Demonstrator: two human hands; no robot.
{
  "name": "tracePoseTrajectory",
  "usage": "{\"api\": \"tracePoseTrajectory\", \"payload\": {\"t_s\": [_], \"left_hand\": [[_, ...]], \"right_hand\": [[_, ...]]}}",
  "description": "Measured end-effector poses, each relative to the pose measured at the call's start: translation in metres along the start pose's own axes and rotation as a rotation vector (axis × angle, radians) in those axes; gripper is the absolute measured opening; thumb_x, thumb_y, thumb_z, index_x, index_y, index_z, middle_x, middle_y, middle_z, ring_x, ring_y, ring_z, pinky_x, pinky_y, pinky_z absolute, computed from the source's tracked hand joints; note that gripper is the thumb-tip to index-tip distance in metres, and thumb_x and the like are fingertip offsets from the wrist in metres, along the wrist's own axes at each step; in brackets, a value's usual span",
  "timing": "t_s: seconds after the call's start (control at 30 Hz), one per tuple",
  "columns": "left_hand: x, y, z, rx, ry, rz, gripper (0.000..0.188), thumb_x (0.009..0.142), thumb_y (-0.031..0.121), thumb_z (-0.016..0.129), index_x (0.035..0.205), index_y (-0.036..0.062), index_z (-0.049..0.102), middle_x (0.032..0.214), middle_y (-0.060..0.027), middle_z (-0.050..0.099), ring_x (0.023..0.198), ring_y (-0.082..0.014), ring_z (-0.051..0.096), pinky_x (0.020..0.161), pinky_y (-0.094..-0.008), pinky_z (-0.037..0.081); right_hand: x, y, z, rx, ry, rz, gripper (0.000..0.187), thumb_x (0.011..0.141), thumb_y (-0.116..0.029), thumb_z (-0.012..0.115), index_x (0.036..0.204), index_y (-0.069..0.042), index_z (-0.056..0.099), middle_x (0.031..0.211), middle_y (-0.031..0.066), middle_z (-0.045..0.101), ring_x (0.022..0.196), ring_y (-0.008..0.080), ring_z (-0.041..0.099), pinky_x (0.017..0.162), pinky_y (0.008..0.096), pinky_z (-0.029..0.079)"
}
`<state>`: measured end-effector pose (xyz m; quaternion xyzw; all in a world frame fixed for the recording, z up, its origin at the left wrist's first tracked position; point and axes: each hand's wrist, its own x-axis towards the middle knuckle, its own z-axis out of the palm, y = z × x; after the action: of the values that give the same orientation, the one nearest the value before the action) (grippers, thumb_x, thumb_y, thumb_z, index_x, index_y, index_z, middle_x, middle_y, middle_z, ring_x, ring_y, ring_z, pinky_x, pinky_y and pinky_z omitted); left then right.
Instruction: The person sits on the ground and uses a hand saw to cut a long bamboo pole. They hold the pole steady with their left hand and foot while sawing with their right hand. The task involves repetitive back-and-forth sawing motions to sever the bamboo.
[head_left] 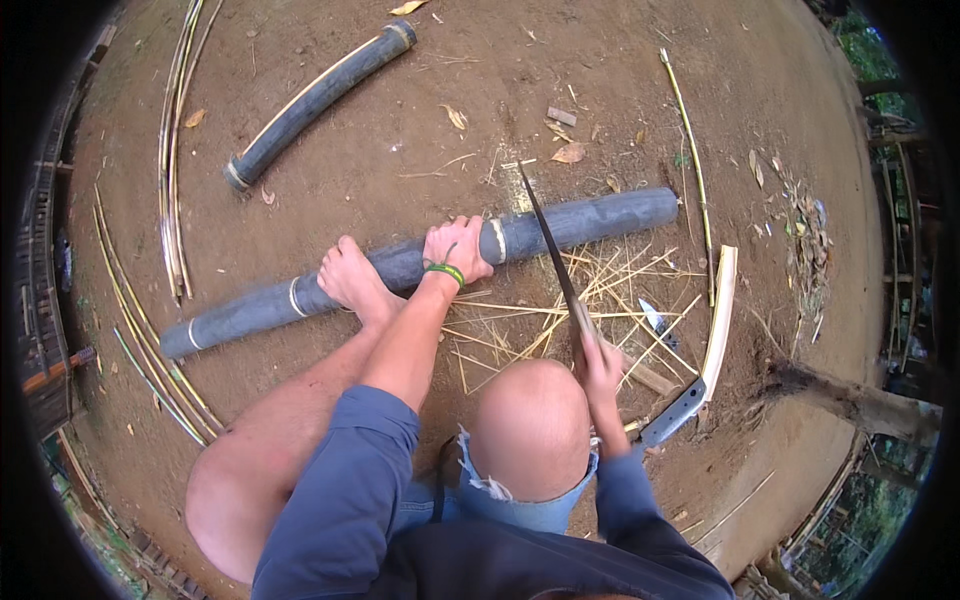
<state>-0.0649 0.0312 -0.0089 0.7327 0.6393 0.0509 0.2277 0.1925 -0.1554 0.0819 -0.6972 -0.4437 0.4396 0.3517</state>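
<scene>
A dark grey bamboo pole with pale rings at its joints lies slantwise across the ground in front of me. My left hand is wrapped over the pole just left of a pale joint, a green-yellow band on its wrist. Beside it, my bare left foot presses on the same pole. My right hand, beside my bent knee, grips a handsaw. Its long, narrow dark blade crosses over the pole right of the joint, its tip beyond the far side. Pale dust lies on the ground near there.
A shorter dark bamboo piece lies at the far left. Thin bamboo strips are scattered before my knee. A dark riveted handle lies against a pale curved piece on the right. Long canes lie left; a thin stick lies right.
</scene>
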Motion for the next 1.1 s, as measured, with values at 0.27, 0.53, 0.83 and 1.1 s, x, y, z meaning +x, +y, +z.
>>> {"api": "tracePoseTrajectory", "payload": {"t_s": [0.27, 0.53, 0.83, 1.1], "left_hand": [[-0.012, 0.008, -0.001, 0.028, -0.078, -0.047, 0.073, 0.055, 0.043, 0.092, 0.116, 0.0144, 0.063, 0.112, -0.0122, 0.069, 0.105, -0.0349, 0.068, 0.092, -0.0473, 0.054], [0.004, -0.001, -0.004, -0.025, -0.066, -0.016, 0.073, 0.052, 0.045, 0.091, 0.114, 0.0158, 0.065, 0.11, -0.0133, 0.07, 0.104, -0.0376, 0.068, 0.09, -0.0473, 0.056], [0.004, 0.022, 0.0, -0.021, -0.145, -0.044, 0.071, 0.053, 0.04, 0.091, 0.115, 0.0159, 0.065, 0.111, -0.0124, 0.071, 0.105, -0.0347, 0.069, 0.091, -0.047, 0.056], [0.004, 0.005, -0.011, -0.022, -0.215, -0.065, 0.073, 0.054, 0.043, 0.09, 0.118, 0.0178, 0.066, 0.115, -0.0125, 0.071, 0.109, -0.0363, 0.068, 0.094, -0.047, 0.055]], "right_hand": [[-0.012, 0.02, -0.003, -0.066, 0.056, -0.126, 0.041, 0.102, -0.026, 0.059, 0.069, -0.002, 0.059, 0.055, -0.0035, 0.045, 0.05, 0.0073, 0.038, 0.047, 0.03, 0.026], [-0.001, 0.009, 0.001, 0.002, 0.006, -0.005, 0.041, 0.104, -0.028, 0.057, 0.073, -0.001, 0.058, 0.058, -0.0026, 0.046, 0.054, 0.0086, 0.039, 0.05, 0.0302, 0.028], [0.083, 0.03, 0.049, 0.015, 0.091, -0.116, 0.042, 0.103, -0.027, 0.059, 0.071, 0.001, 0.055, 0.058, -0.0007, 0.041, 0.055, 0.0117, 0.036, 0.051, 0.0381, 0.029], [-0.055, 0.027, -0.036, 0.035, -0.023, 0.081, 0.037, 0.101, -0.025, 0.059, 0.074, 0.0, 0.065, 0.055, -0.0028, 0.047, 0.052, 0.006, 0.041, 0.048, 0.029, 0.027]]}}
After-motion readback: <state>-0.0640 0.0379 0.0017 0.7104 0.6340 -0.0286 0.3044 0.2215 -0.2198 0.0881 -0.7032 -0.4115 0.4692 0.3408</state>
